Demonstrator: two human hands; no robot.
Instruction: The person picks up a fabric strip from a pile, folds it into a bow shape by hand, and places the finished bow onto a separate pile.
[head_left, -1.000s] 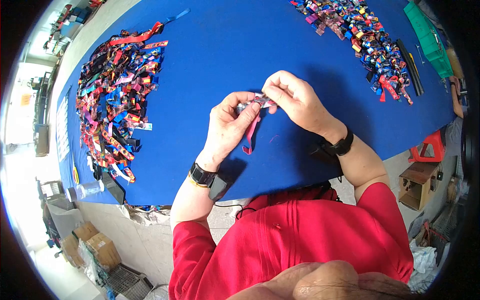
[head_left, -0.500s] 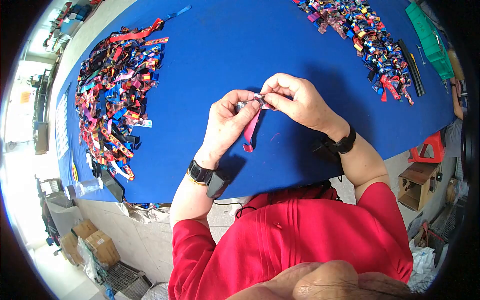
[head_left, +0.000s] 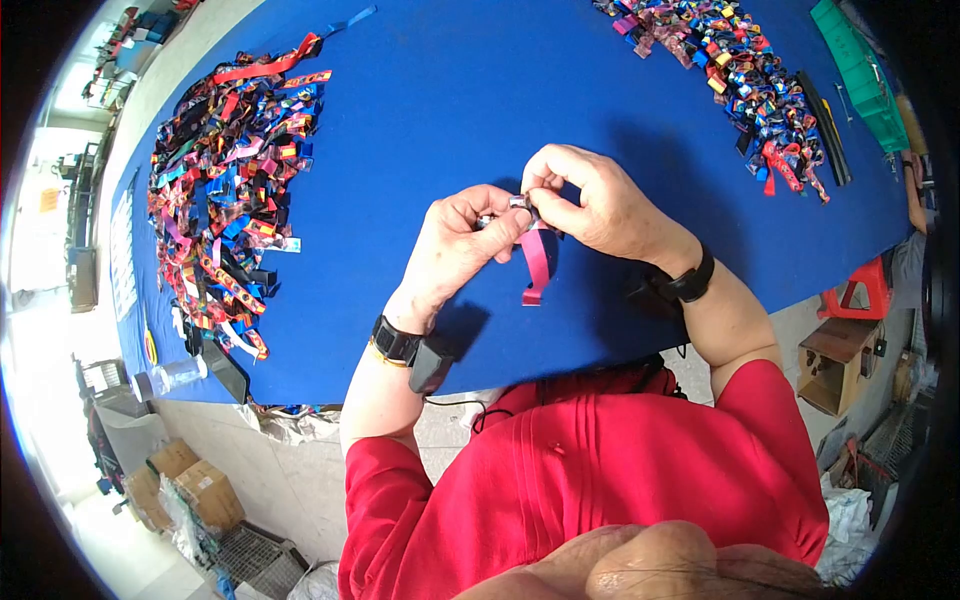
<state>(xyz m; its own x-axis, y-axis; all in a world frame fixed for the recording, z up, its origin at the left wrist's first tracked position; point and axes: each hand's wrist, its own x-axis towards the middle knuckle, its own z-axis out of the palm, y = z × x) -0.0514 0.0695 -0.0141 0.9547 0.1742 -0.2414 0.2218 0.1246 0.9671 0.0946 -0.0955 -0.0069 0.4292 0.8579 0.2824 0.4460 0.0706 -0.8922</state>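
Note:
Over the middle of the blue table (head_left: 430, 110), my left hand (head_left: 455, 240) pinches a pink ribbon strip (head_left: 536, 268) between thumb and fingers. My right hand (head_left: 590, 205) is closed on the upper end of the same strip, its fingertips touching those of my left. The strip's pink tail hangs below the fingertips. A small patterned and shiny part shows between the hands, its details too small to tell. Both wrists wear black bands.
A heap of colourful ribbon strips (head_left: 230, 190) lies on the left, another pile (head_left: 750, 90) at the upper right. Beside that are a dark bar (head_left: 826, 130) and a green tray (head_left: 858, 75). A clear bottle (head_left: 175, 376) lies at the near left edge.
The pink tail has swung right and now shows broader. My fingertips have shifted slightly right and drawn closer together around the strip's upper end.

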